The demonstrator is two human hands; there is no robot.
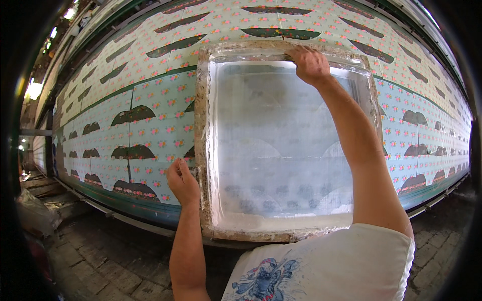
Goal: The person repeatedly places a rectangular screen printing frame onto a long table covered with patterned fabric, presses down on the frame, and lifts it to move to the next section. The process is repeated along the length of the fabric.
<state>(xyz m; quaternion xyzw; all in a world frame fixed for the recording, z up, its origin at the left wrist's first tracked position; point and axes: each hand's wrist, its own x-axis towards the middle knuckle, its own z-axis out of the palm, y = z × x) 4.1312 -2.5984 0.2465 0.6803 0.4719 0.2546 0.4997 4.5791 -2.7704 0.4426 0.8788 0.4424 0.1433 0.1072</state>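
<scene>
A large rectangular printing screen with a paint-crusted wooden frame (pixel 202 125) lies flat on a long table covered with pale green cloth (pixel 150 100) printed with small flowers and dark arches. Its translucent mesh (pixel 281 145) is whitish with pooled white paste along the near edge. My left hand (pixel 183 181) grips the frame's left side near the lower corner. My right hand (pixel 310 64) reaches across and holds the far top edge of the frame.
The printed cloth runs the whole length of the long table to left and right. A metal rail (pixel 125 218) edges the near side of the table. Below is a stone-paved floor (pixel 100 261). Clutter and a bag (pixel 35 213) sit at far left.
</scene>
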